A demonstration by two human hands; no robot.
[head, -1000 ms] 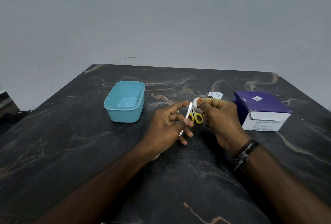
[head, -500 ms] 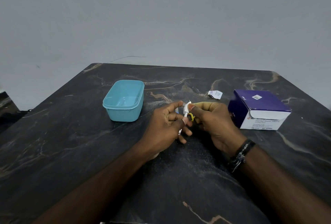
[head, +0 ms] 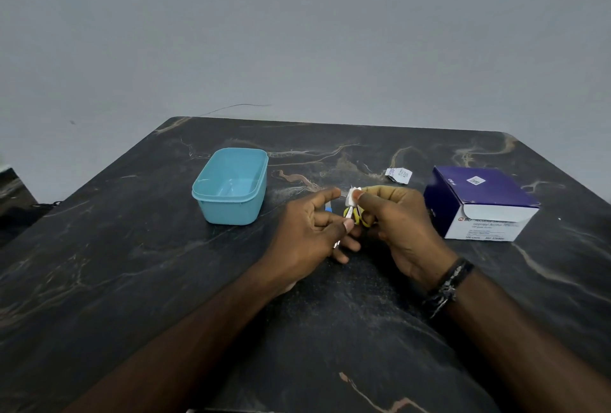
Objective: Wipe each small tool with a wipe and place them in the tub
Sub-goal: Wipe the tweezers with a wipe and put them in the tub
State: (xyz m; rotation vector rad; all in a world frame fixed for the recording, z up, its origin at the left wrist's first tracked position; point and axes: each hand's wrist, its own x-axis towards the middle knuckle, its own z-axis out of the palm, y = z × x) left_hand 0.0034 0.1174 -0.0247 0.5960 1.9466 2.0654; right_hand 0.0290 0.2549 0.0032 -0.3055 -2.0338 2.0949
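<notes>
Wiping is under way in the head view, the only view given: the left hand [head: 310,230] has its grip clamped on a thin metal tool [head: 346,224], thumb and fingers pinching the lower shaft so that its near tip pokes out below the fingers, while the right hand [head: 393,217] has its grip closed on a small white wipe [head: 352,196], pinched round the tool's far end. Both hands hover just above the dark marbled surface [head: 132,280], near its middle. Yellow-handled scissors [head: 362,217] lie on the surface behind the hands, partly hidden, and a blue item [head: 328,207] peeks out just left of them; what it is cannot be told. The light blue tub [head: 231,186] stands to the left and a little farther off, apart from the hands, and nothing can be made out inside it, so by my reading no tool has been deposited. A purple box of wipes [head: 479,202] sits to the right, with a torn sachet [head: 398,176] beyond the hands. The task looks early: this tool needs dropping in the tub, and the scissors and the blue item appear unwiped.
</notes>
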